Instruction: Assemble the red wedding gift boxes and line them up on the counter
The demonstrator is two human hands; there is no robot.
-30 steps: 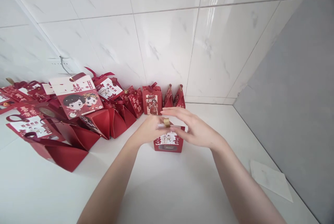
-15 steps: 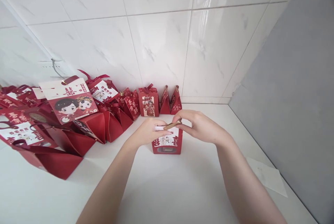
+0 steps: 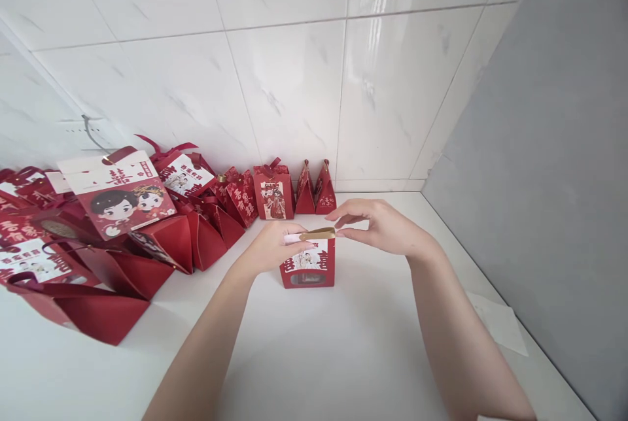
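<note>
A small red gift box with a white printed panel and an oval window stands upright on the white tabletop. My left hand pinches its top edge from the left, thumb in front. A gold ribbon lies along that top edge, its left end by my left fingers. My right hand is just right of the ribbon's looped end, thumb and fingers apart. Whether a fingertip still touches the ribbon is hard to make out.
Many red gift boxes crowd the left side, one bearing a large cartoon-couple card. An upright red box and two narrow ones line the tiled wall. A pale sheet lies by the grey panel.
My right thumb and fingers have parted from the gold ribbon, which now lies flatter along the box top. My left hand keeps its hold. The whole view has shifted slightly.
</note>
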